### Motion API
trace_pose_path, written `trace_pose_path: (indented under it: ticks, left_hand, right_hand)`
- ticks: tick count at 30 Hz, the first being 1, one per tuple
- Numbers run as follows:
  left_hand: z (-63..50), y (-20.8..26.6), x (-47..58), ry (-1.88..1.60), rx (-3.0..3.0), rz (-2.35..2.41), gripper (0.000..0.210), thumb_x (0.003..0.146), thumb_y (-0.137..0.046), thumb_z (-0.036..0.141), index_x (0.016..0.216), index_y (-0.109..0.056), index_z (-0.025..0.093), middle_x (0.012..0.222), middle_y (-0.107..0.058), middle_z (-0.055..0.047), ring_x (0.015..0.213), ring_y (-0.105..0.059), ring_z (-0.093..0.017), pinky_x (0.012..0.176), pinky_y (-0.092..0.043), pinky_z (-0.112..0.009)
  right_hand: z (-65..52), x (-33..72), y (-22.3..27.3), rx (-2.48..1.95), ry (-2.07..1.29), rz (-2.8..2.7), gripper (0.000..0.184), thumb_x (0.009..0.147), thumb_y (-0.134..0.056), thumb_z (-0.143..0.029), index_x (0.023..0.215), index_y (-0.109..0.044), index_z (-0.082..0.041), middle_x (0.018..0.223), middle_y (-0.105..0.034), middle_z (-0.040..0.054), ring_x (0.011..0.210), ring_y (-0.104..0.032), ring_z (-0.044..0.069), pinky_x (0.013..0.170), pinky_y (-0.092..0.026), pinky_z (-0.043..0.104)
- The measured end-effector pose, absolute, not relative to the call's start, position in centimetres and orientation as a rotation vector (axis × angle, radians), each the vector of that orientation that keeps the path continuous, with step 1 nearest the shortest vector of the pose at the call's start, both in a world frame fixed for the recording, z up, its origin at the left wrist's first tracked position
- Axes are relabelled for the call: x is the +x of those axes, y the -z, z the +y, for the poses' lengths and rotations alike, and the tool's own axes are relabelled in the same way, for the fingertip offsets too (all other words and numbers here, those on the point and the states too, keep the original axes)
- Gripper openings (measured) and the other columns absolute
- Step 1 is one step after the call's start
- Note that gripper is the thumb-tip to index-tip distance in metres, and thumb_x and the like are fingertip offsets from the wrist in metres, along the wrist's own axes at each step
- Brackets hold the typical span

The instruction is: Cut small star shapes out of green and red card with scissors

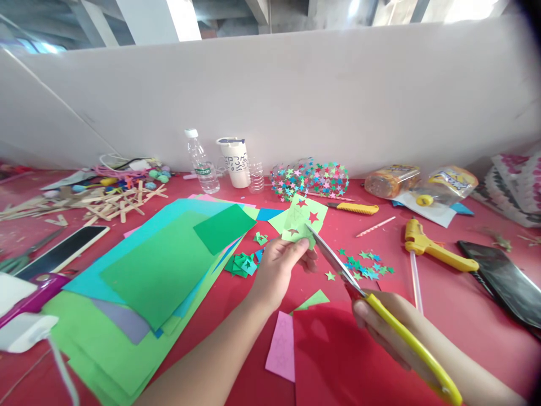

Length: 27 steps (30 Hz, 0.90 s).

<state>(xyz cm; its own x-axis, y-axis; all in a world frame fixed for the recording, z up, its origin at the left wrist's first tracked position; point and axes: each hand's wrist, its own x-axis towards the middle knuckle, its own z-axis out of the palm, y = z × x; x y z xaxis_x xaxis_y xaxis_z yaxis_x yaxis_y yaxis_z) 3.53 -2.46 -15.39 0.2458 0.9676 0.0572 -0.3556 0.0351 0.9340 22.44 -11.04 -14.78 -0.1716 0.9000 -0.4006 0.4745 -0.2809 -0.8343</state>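
My left hand [282,262] pinches a light green sheet of paper [298,213] between thumb and fingers. Star-shaped holes in the sheet let the red table show through, and a star outline is drawn on it. My right hand [380,321] grips yellow-handled scissors [338,264], whose blade tips touch the sheet near a hole. Cut-out green and blue stars [367,269] lie on the table behind the scissors. Left of my left hand is a small pile of green and blue paper scraps [243,264]. A pink paper with star outlines [281,345] rests below, beside a red sheet [338,355].
Stacked green and blue sheets [156,265] cover the left side. A yellow glue gun [439,248] and a phone [502,282] lie at right, a yellow utility knife [357,208] behind. Along the wall stand a water bottle [203,166], a white cup [236,163] and a star-covered plastic bottle [310,179].
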Motion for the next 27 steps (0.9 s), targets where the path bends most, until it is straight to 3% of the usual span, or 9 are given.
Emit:
trace_pose_path:
  ticks: [7, 12, 18, 23, 27]
  left_hand:
    - [-2.2, 15.3, 3.2, -1.161, 1.066, 0.745, 0.02, 0.083, -0.068, 0.031, 0.072, -0.071, 0.015, 0.064, -0.07, -0.003, 0.054, -0.063, -0.013, 0.057, -0.05, -0.026]
    - [-2.2, 15.2, 2.9, -1.168, 1.083, 0.763, 0.023, 0.082, -0.066, 0.03, 0.064, -0.07, 0.015, 0.056, -0.067, -0.003, 0.051, -0.061, -0.014, 0.055, -0.048, -0.027]
    - [-1.9, 14.8, 2.8, -1.213, 1.0, 0.736, 0.014, 0.08, -0.065, 0.026, 0.07, -0.065, 0.016, 0.061, -0.069, -0.001, 0.049, -0.06, -0.011, 0.052, -0.047, -0.023]
    - [-1.6, 14.5, 2.9, -1.181, 0.86, 0.651, 0.014, 0.082, -0.069, 0.027, 0.078, -0.06, 0.018, 0.065, -0.07, 0.0, 0.05, -0.063, -0.011, 0.051, -0.049, -0.022]
    - [-1.5, 14.6, 2.9, -1.105, 0.719, 0.622, 0.017, 0.074, -0.078, 0.024, 0.078, -0.063, 0.015, 0.059, -0.066, 0.001, 0.046, -0.057, -0.007, 0.046, -0.044, -0.017]
  right_hand:
    - [-10.8, 22.6, 14.3, -1.689, -1.446, -1.619, 0.068, 0.075, -0.034, -0.094, 0.068, -0.037, -0.026, 0.043, -0.035, -0.0111, 0.033, -0.029, 0.008, 0.035, -0.02, 0.022]
    - [-10.7, 22.5, 14.1, -1.673, -1.458, -1.617, 0.067, 0.078, -0.038, -0.09, 0.066, -0.043, -0.025, 0.045, -0.035, -0.0105, 0.033, -0.029, 0.007, 0.034, -0.021, 0.022]
    - [-10.6, 22.7, 14.6, -1.631, -1.493, -1.596, 0.059, 0.084, -0.043, -0.082, 0.068, -0.043, -0.024, 0.045, -0.034, -0.0118, 0.032, -0.022, 0.005, 0.035, -0.012, 0.021]
    - [-10.5, 22.6, 15.2, -1.704, -1.408, -1.628, 0.057, 0.085, -0.044, -0.079, 0.067, -0.04, -0.026, 0.043, -0.034, -0.0115, 0.031, -0.027, 0.007, 0.033, -0.019, 0.021]
    - [-10.4, 22.6, 15.8, -1.739, -1.332, -1.645, 0.051, 0.085, -0.055, -0.07, 0.066, -0.039, -0.026, 0.049, -0.031, -0.0105, 0.036, -0.031, 0.008, 0.035, -0.023, 0.021]
